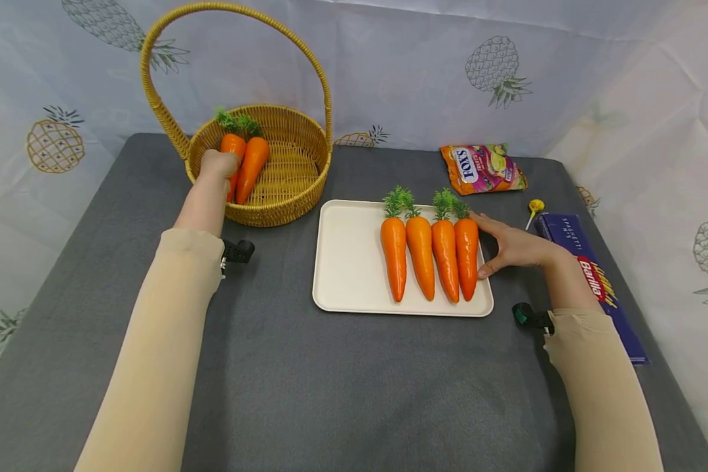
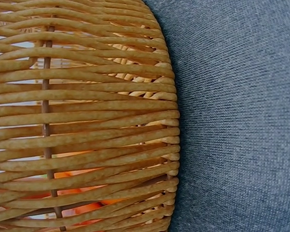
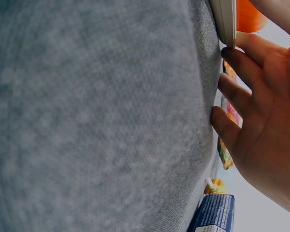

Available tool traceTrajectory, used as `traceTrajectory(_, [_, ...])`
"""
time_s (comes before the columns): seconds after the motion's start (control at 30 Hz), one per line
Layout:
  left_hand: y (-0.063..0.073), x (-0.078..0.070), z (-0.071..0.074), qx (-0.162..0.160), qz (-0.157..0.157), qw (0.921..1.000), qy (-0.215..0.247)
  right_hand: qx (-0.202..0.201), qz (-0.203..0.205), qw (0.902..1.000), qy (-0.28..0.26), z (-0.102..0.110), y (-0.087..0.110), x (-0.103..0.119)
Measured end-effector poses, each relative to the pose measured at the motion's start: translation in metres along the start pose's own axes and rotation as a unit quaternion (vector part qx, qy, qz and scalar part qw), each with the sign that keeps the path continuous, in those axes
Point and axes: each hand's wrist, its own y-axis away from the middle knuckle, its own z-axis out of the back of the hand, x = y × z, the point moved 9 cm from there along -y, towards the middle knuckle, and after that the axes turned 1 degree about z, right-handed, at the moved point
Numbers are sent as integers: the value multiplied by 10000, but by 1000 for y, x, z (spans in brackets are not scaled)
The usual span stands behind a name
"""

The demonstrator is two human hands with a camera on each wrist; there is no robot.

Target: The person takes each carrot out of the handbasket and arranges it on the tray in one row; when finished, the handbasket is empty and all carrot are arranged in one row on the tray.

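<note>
My left hand [image 1: 217, 164] reaches into the left side of a wicker basket [image 1: 289, 206] and grips the middle of a carrot [image 1: 233, 143]; most of its fingers are hidden. A second carrot [image 1: 252, 167] lies right beside it, also in the basket. The wicker wall [image 2: 101, 106] fills much of the left wrist view, with orange showing through the gaps. My right hand [image 1: 516, 246], fingers spread, is at the right edge of a cream tray [image 1: 348, 255]. Fingertips meet the tray's side in the right wrist view. Several carrots [image 1: 420, 255] lie side by side on the tray, green tops away from me.
Behind the tray lies an orange Fox's candy bag [image 1: 482, 168]. A yellow lollipop [image 1: 535, 206] and a blue Barilla spaghetti box [image 1: 592, 282] are at the right, the box partly under my right forearm. The basket's tall handle [image 1: 236, 6] arches over it. A pineapple-print cloth [image 1: 389, 72] hangs behind the grey table.
</note>
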Motion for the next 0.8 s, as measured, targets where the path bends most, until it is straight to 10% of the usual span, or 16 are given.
traceTrajectory(0.8, [1, -5, -2, -216, -224, 9936, -1083, -4, 94, 9999, -41, 0, 0, 4])
